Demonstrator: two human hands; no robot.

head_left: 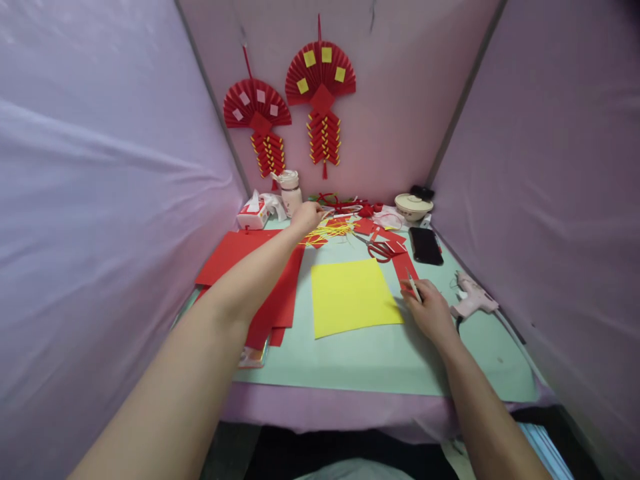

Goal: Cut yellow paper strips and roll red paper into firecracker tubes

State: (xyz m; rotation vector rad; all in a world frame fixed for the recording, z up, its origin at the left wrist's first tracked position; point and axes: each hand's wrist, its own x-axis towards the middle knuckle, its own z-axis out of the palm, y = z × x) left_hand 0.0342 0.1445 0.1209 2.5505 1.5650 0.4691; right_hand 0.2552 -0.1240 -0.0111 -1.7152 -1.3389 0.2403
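My left hand (306,217) reaches to the back of the table, fingers pinched together beside a pile of thin yellow strips (333,231). What lies between its fingertips is too small to make out. In my right hand (429,308) is a slim white pen-like tool (414,288), its narrow tip pointing up and away from me. That hand hovers by the right edge of a yellow paper sheet (353,297), close to a red paper strip (403,268). Red-handled scissors (380,251) lie behind the yellow sheet.
Large red sheets (250,257) cover the left side. A tissue pack (253,213), a white bottle (290,193) and a lidded bowl (413,207) stand at the back. A black phone (426,246) and a glue gun (473,297) lie right. Red fan ornaments (321,73) hang behind.
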